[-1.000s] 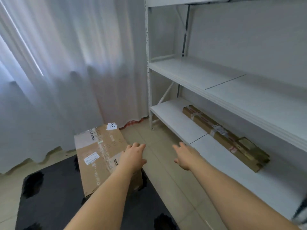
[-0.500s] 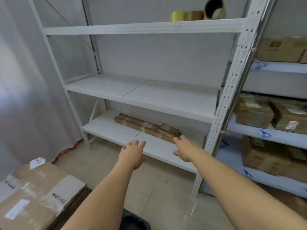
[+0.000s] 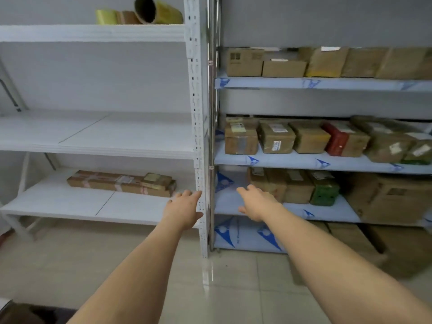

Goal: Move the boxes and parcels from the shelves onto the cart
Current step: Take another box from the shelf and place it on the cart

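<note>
Both my arms stretch forward with empty, relaxed fingers. My left hand (image 3: 183, 210) hovers in front of the white shelf post (image 3: 198, 127), just right of a long flat cardboard parcel (image 3: 117, 182) lying on the white bottom shelf. My right hand (image 3: 256, 203) reaches toward the low blue-lined shelf (image 3: 327, 212), short of a brown box (image 3: 268, 183) and a green parcel (image 3: 325, 189). A row of taped brown boxes (image 3: 275, 137) and a red one (image 3: 336, 139) fills the shelf above.
More cartons (image 3: 282, 66) sit on the upper right shelf, and large cartons (image 3: 392, 197) stand at the lower right and on the floor. Tape rolls (image 3: 140, 12) rest on the top white shelf. A dark corner of the cart (image 3: 28, 314) shows at bottom left.
My view has swung right from the cart and its big box to the shelves. Both empty hands now point at the junction of the white and blue-lined racks.
</note>
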